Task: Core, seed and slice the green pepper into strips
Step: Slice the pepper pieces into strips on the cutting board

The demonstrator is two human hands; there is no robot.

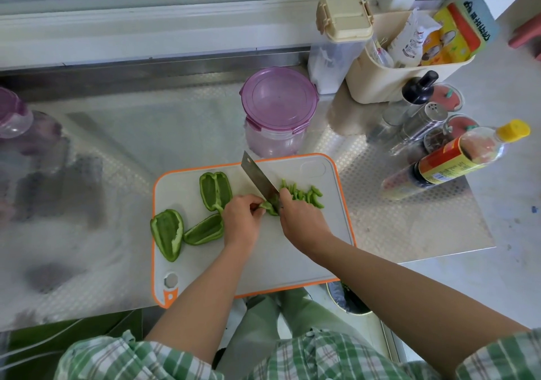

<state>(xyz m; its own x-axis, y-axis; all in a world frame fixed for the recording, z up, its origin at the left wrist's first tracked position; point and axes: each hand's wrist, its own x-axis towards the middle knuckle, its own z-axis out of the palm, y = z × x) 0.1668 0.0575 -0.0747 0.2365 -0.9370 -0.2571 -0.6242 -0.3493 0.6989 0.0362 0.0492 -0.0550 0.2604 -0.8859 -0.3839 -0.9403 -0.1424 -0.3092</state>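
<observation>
A white board (263, 259) with an orange rim lies on the metal bench (409, 218), near its front edge. The left grip (241, 218) has its fingers curled and pinches a small pepper piece (269, 207) down on the board. The right grip (301, 221) is closed around the handle of a knife (259, 179); the handle itself is hidden under the hand. The blade is tilted and its edge meets the pepper piece just beside the left fingertips. To the right of the blade a heap of strips (304, 195) lies on the board. On the left part of the board lie three bigger pieces, inner side up: a far piece (215, 189), a near piece (204, 229) just beside the left grip, and an edge piece (167, 233) that reaches over the left rim. Behind the board stands a jar (279, 98) with a purple lid.
</observation>
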